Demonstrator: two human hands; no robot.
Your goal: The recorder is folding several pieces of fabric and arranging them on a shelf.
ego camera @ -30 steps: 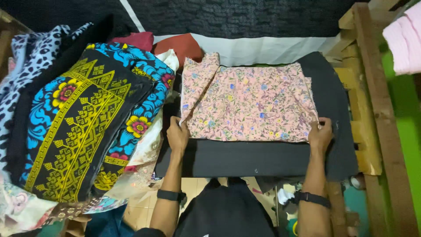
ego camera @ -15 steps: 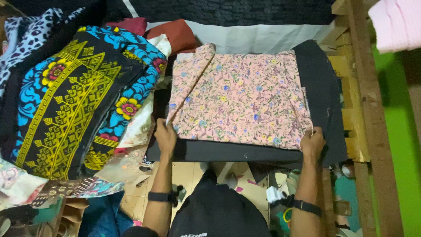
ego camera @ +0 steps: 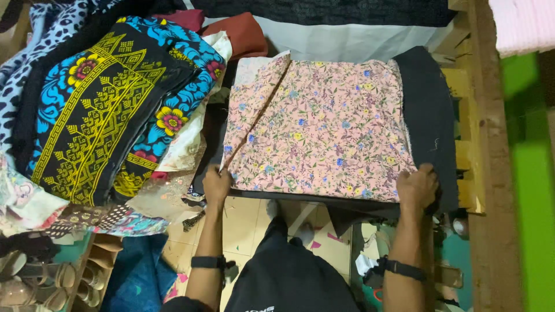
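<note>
Pink floral cotton [ego camera: 318,130], folded into a flat rectangle, spread across a black cloth [ego camera: 425,115] that covers a wooden work surface [ego camera: 465,86]. Pinned at both near corners: left hand [ego camera: 216,186] at the lower-left corner, knuckles up, fingers curled down over the edge and apparently pinching fabric, though the fingertips sit hidden underneath; right hand [ego camera: 417,186] at the lower-right corner, likewise closed over the hem where pink meets black, exact pinch not visible. Held wide apart like this, probably to keep the near edge taut and the layers square, one hand per corner so neither side sags. Folded once already along the left, judging by the diagonal flap [ego camera: 257,104] lying over the top layer near the far-left corner. Placed in the middle of the dark cloth, most likely for a smooth, contrasting base that shows the edges plainly. Heaped just to the left, a pile of other textiles: a black piece with yellow geometric print [ego camera: 95,121], a blue one with red and yellow flowers [ego camera: 173,110], a rust-red fold [ego camera: 243,34] behind. Kept apart from the working piece, touching only at the pile's spill-over. Below, tiled floor [ego camera: 248,219] with paper scraps, sandals [ego camera: 40,283] at the lower left, dark wristbands on both forearms.
</note>
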